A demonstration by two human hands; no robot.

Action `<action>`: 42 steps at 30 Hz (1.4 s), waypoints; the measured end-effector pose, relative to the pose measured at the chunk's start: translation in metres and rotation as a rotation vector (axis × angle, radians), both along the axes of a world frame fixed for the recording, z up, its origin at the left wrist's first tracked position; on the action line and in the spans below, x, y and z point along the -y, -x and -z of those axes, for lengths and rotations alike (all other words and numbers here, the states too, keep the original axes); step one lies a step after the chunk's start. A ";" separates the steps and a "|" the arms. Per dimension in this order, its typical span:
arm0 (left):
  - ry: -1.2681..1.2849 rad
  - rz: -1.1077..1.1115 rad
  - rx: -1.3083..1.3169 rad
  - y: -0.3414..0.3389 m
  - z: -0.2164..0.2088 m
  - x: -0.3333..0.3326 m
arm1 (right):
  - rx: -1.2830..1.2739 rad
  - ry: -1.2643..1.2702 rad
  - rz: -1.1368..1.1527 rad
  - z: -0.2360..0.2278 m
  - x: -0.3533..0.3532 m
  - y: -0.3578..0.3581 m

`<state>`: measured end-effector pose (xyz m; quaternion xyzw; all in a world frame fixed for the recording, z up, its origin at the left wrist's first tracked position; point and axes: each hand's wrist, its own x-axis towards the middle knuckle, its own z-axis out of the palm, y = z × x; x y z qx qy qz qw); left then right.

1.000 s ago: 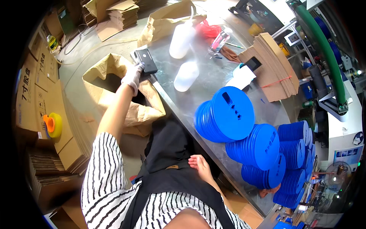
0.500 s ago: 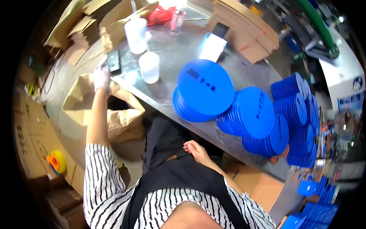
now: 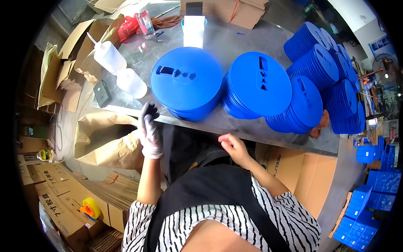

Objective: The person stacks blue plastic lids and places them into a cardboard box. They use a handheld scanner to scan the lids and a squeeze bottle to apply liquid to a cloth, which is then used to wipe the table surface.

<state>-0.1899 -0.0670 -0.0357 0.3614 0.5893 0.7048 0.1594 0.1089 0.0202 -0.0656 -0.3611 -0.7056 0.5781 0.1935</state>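
Note:
My left hand, in a white glove with dark fingertips, is raised at the table's near edge with its fingers apart and nothing seen in it; the fingertips are slightly blurred. Just beyond it stands a stack of round blue plastic discs with cut-out slots. My bare right hand hovers before my black apron, fingers loosely bent and apart, holding nothing visible. A second blue disc stack lies beyond that hand, tilted, with a third stack to its right. Left of my gloved hand, a dark phone rests on the table corner.
Two white plastic bottles stand at the table's left. Below that corner sits an open brown paper sack. More blue stacks fill the right side. Flat cardboard lies at the back, cartons at lower left.
My left hand has left the phone and come right, toward the nearest disc stack. The whole view has turned rightward. My right hand remains in front of the apron, its fingers a little more spread.

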 end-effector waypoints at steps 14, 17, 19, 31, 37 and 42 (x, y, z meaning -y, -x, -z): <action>-0.048 0.328 0.186 0.051 0.117 -0.072 | 0.214 -0.639 0.104 0.035 0.000 0.013; 0.122 0.306 -0.569 0.061 0.158 -0.064 | 0.198 -0.800 0.116 0.047 -0.003 0.021; 0.050 0.199 -0.867 0.042 0.118 -0.072 | 0.283 -0.833 0.135 0.048 0.003 0.020; 0.015 0.057 0.206 0.007 0.046 -0.084 | 0.144 -0.670 0.166 0.040 0.006 0.020; 0.057 0.060 -0.120 0.033 0.085 -0.084 | -0.011 -0.351 0.152 0.004 0.010 -0.039; 0.132 -0.086 -0.192 0.045 0.092 -0.081 | -0.432 0.526 1.548 0.010 0.123 -0.222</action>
